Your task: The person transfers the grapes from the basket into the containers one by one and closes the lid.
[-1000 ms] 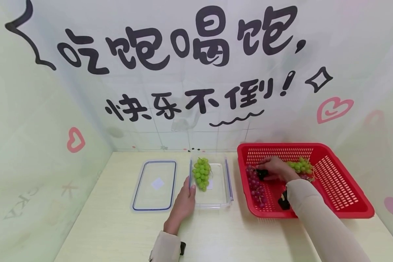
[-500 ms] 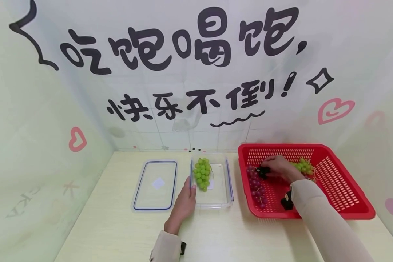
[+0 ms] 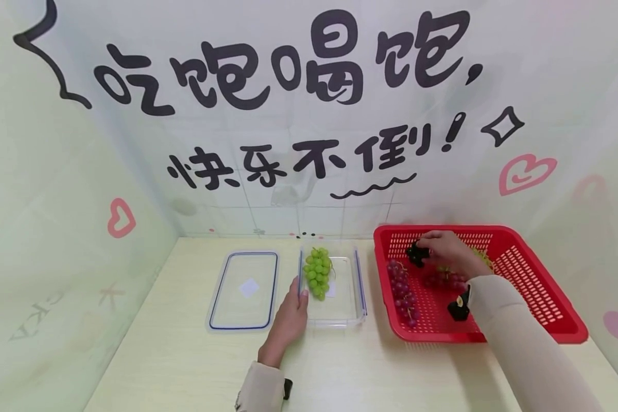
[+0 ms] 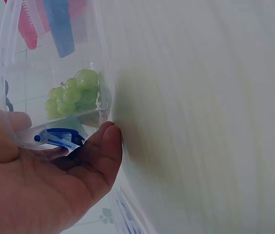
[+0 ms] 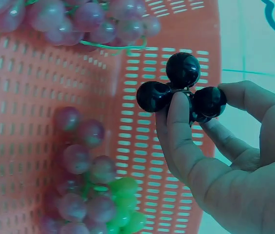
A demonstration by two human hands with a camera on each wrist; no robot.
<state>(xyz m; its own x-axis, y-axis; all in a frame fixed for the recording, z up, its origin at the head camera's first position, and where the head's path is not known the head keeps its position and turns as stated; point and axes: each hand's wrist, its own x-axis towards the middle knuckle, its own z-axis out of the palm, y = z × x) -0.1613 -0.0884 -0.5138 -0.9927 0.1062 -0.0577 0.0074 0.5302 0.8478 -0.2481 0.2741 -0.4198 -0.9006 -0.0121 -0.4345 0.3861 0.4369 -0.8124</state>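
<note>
A pale yellow table (image 3: 185, 366) fills the lower view from eight to four o'clock. Behind it, at twelve o'clock, rises a white tiled wall (image 3: 288, 212) bearing large black Chinese lettering (image 3: 288, 68). Pink hearts sit at nine o'clock (image 3: 121, 218) and two o'clock (image 3: 526, 171). Pale green side walls close in at both sides. Light is soft and even.

Open tabletop (image 3: 195, 366) lies in front of the lid (image 3: 244, 290) and the clear container (image 3: 346, 297). The left hand (image 3: 288, 320) rests against the container's near left wall, closing that side; green grapes (image 3: 316, 273) fill its rear left part, bare floor to the right. In the red basket (image 3: 538, 297), purple grapes (image 3: 401, 290) line the left wall and the right hand (image 3: 445, 252) with black grapes (image 5: 182, 87) occupies the rear; the right half is unobstructed.
</note>
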